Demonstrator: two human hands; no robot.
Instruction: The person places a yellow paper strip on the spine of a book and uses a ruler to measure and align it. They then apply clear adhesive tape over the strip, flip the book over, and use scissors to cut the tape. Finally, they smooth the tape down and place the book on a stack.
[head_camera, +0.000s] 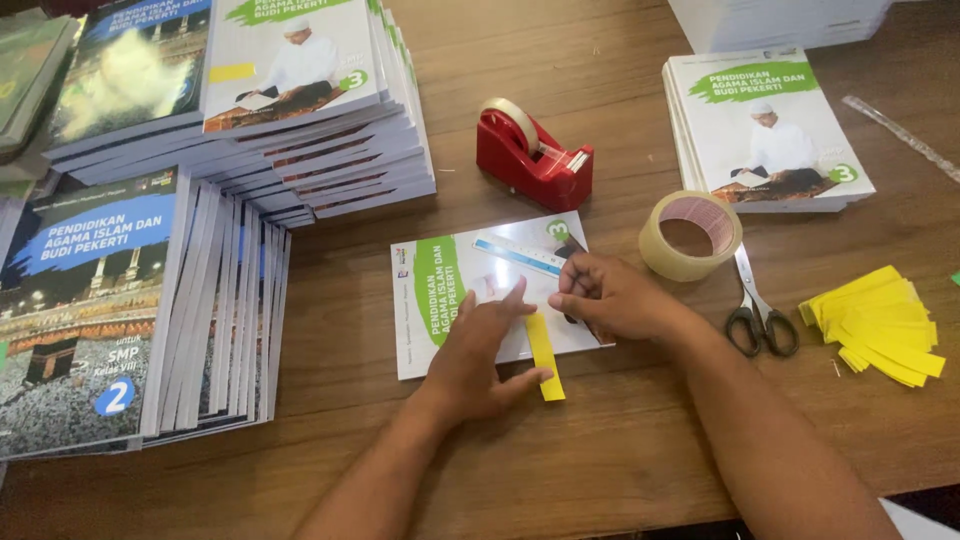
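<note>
Yellow paper strip (545, 355) lies across the lower edge of a white-and-green book (450, 290) on the wooden tabletop (620, 440). The left hand (480, 355) presses it flat with spread fingers, gripping nothing; the right hand (610, 297) pinches near the strip's top end. A pile of yellow strips (880, 325) and stacked books (300, 90) appear still unprocessed.

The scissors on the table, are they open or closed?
Closed. The scissors lie flat on the wooden table beside the clear tape roll; both black handle loops sit side by side and the blades lie together.
</note>
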